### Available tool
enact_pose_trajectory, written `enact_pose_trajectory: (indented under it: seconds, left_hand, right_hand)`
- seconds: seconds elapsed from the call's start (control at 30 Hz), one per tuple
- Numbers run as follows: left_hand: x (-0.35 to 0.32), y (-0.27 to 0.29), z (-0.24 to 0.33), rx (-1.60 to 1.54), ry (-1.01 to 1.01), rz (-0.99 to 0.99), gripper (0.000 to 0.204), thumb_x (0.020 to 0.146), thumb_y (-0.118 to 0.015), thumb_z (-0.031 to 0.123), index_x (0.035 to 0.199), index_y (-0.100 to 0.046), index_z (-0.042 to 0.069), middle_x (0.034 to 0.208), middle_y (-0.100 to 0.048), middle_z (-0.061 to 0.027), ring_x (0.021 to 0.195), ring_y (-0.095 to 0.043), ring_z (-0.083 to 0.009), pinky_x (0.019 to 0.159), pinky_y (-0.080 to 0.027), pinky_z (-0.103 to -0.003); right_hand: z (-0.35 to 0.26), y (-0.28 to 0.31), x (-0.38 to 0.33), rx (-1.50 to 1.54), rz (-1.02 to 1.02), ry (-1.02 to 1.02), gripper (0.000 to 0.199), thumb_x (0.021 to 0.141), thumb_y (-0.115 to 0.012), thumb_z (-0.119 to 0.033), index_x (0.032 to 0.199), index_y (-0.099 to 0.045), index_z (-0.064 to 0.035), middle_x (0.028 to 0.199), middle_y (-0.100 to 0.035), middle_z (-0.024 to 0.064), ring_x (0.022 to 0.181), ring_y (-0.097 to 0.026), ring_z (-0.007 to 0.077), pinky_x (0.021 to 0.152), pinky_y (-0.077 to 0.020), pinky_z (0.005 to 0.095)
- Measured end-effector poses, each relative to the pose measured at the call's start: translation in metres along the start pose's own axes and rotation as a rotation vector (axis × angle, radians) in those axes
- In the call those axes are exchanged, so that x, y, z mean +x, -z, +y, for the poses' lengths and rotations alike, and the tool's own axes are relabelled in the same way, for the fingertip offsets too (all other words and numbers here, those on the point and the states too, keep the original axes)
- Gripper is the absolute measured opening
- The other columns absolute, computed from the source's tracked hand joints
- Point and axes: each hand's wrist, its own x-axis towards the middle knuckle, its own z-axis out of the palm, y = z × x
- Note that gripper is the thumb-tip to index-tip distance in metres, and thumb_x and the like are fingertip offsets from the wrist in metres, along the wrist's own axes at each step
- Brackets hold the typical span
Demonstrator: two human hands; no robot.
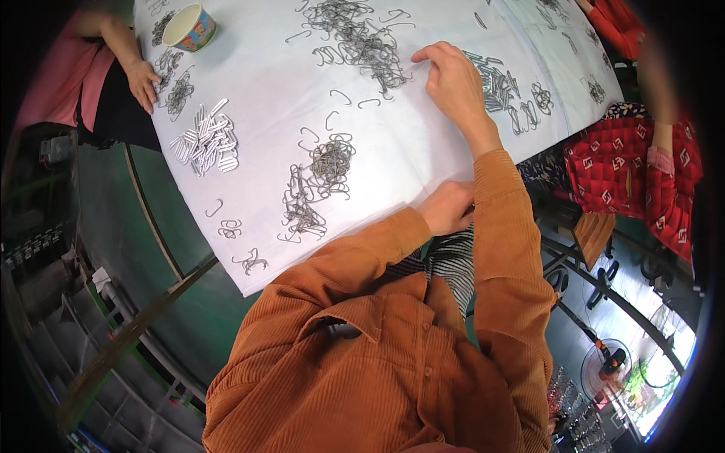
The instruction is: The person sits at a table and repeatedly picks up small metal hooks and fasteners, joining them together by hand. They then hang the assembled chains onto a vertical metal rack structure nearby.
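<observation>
White table cloth (393, 162) strewn with wire hooks, right hand (453, 79) grip together on hook pile (362, 45), left hand (447, 208) grip hidden, cannot tell.

The bent grey wire hooks (362, 45) heaped far on the tabletop are bare metal with a dull sheen. The white cloth sheet (264, 90) under them looks smooth and matt. The rust-orange jacket sleeve (506, 226) is ribbed corduroy. The printed paper cup (189, 26) looks slightly glossy.

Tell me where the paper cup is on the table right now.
In the head view, the paper cup stands upright at the far left of the white table, beside small clumps of wire hooks and another person's hand.
</observation>
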Motion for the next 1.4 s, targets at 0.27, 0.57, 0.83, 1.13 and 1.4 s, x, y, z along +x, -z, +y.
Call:
enact_pose_trajectory:
  seconds: [0.27, 0.57, 0.83, 1.13, 1.4]
  left_hand:
    - [0.000, -0.014, -0.016, -0.074, -0.029, 0.086, 0.032, 0.079, -0.068, 0.016, 0.108, -0.060, 0.005, 0.107, -0.062, -0.0152, 0.097, -0.059, -0.0320, 0.082, -0.048, -0.038]
    - [0.016, -0.006, -0.030, -0.694, 0.838, -0.464, 0.020, 0.089, -0.063, 0.023, 0.109, -0.062, 0.018, 0.111, -0.062, -0.0032, 0.103, -0.057, -0.0176, 0.084, -0.048, -0.035]
    - [-0.007, -0.031, -0.036, -0.554, -0.028, 0.053, 0.015, 0.089, -0.060, 0.020, 0.101, -0.063, 0.011, 0.099, -0.062, -0.0008, 0.097, -0.057, -0.0179, 0.081, -0.047, -0.032]
    - [-0.004, -0.045, -0.055, -0.525, 0.016, 0.020, 0.030, 0.085, -0.061, 0.017, 0.112, -0.058, 0.005, 0.119, -0.056, -0.0136, 0.113, -0.050, -0.0268, 0.095, -0.040, -0.036]
    - [-0.012, -0.067, -0.108, -0.643, -0.393, 0.079, 0.039, 0.083, -0.065, 0.018, 0.118, -0.055, 0.005, 0.121, -0.054, -0.0138, 0.113, -0.050, -0.0280, 0.097, -0.039, -0.038]
  right_hand:
    - [-0.026, -0.024, -0.002, -0.055, -0.121, 0.049, 0.027, 0.076, -0.056, 0.001, 0.100, -0.067, -0.0075, 0.100, -0.061, 0.0066, 0.099, -0.058, 0.0262, 0.083, -0.0487, 0.0393]
    - [-0.083, -0.061, 0.000, -0.067, -0.353, -0.022, 0.008, 0.082, -0.063, -0.009, 0.087, -0.064, -0.0032, 0.094, -0.061, 0.0126, 0.092, -0.061, 0.0311, 0.077, -0.0491, 0.0413]
    - [-0.055, -0.038, -0.018, 0.018, -0.289, 0.036, 0.007, 0.083, -0.061, -0.007, 0.088, -0.058, -0.0034, 0.091, -0.060, 0.0118, 0.089, -0.060, 0.0305, 0.077, -0.0483, 0.0408]
    - [-0.046, -0.027, -0.023, 0.087, -0.325, 0.072, 0.008, 0.088, -0.060, -0.012, 0.088, -0.056, -0.0054, 0.091, -0.060, 0.0090, 0.088, -0.059, 0.0308, 0.073, -0.0463, 0.0405]
    - [-0.048, -0.031, -0.023, -0.104, -0.403, 0.110, 0.012, 0.082, -0.064, -0.008, 0.091, -0.060, -0.0005, 0.093, -0.062, 0.0129, 0.092, -0.061, 0.0291, 0.077, -0.0505, 0.0402]
